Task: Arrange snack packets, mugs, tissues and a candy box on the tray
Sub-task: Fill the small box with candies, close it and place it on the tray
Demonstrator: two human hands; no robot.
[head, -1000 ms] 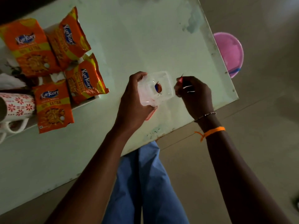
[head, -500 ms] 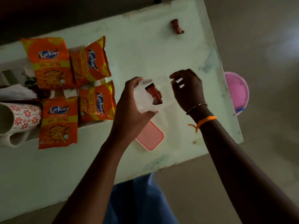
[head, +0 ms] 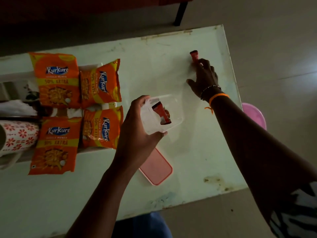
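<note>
My left hand [head: 137, 133] grips a clear plastic candy box [head: 161, 114] above the table, tilted, with one red candy [head: 161, 113] inside it. The box's pink lid [head: 156, 166] lies flat on the table just below it. My right hand [head: 204, 76] is stretched to the far right, fingertips touching the near end of a second red candy [head: 194, 54] on the table, thumb spread apart. On the white tray [head: 89, 67] at the left lie several orange snack packets [head: 56, 79], a mug with red flowers [head: 18, 134] on its side, and white tissues [head: 15, 108].
The pale green table [head: 197, 152] ends close to the right of my right hand and near me. A pink round stool or tub [head: 253, 114] stands on the floor beside the right edge. A dark furniture leg [head: 178, 12] rises beyond the far edge.
My right hand left the box and reached away to the far candy. My left hand kept hold of the box, which now has one candy in it. The view tilted further up the table.
</note>
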